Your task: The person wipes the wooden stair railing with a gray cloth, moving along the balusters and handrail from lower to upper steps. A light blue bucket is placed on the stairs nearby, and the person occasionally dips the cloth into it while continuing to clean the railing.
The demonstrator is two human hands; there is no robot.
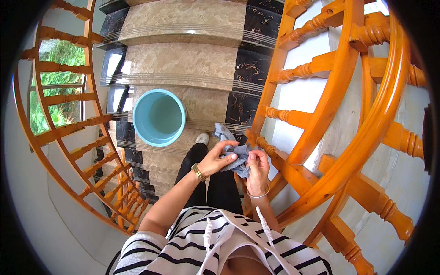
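A crumpled grey-blue cloth (pixel 237 160) is held between my two hands in front of my legs. My left hand (pixel 220 160), with a gold-coloured band at the wrist, grips its near left part between thumb and fingers. On the other side, my right hand (pixel 257 168) pinches the cloth's edge with thumb and fingertips; a pale bangle circles that wrist. One end of the cloth sticks out beyond my left fingers. Up and to the left of my hands stands a light blue plastic bucket (pixel 135 118) on the stairs, with what looks like water inside.
Polished beige stone stairs (pixel 185 17) with dark borders rise ahead. An orange-brown wooden balustrade (pixel 309 120) runs close on my right; another wooden railing (pixel 91 65) stands left, before a window (pixel 58 92). My shoe (pixel 202 138) rests on a step near the bucket.
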